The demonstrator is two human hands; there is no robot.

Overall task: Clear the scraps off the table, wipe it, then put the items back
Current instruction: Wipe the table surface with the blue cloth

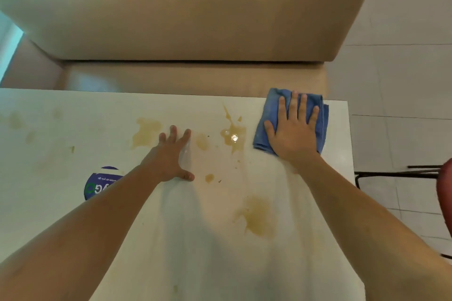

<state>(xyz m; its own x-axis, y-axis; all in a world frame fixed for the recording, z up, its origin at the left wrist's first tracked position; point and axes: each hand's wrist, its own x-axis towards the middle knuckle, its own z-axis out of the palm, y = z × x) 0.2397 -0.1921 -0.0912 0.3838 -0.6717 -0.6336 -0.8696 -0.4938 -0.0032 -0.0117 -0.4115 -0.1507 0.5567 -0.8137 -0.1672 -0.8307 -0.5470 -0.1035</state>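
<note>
Looking soft and woven on the cloth point(270, 110), smooth and faintly glossy on the table point(63, 222), matt on the bench point(195, 19).

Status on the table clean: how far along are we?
Done: no scraps or items show on the table, bar a few specks. In hand: the right hand presses a folded blue cloth flat at the far right corner; the left hand rests flat on the table. Left: brown stains, one wet and glossy, are unwiped, then items go back; none are in view.

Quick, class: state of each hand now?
Left hand: open, flat on the stained white table.
Right hand: open, pressing the folded blue cloth.
</note>
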